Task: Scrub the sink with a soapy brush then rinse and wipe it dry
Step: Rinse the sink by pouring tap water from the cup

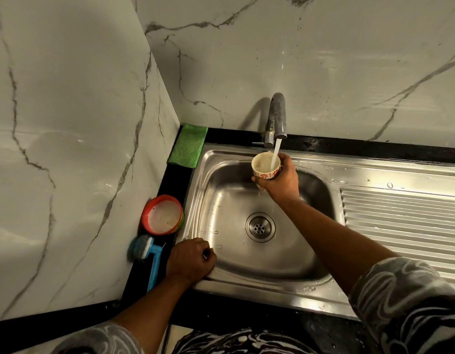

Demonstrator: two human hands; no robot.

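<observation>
Two hands: right hand (pixel 281 181) grips a cup (pixel 266 166) under the running tap (pixel 278 116); left hand (pixel 189 260), a curled fist, rests on the sink (pixel 247 287) rim.

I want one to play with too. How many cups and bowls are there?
2. The flowered cup is in the right hand under the running tap; the red bowl sits on the black counter left of the sink. None looks hidden.

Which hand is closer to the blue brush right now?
Left. The left hand rests on the front-left rim of the sink, right beside the handle of the blue brush. The right hand is across the basin under the tap, holding the cup in the water stream.
</observation>
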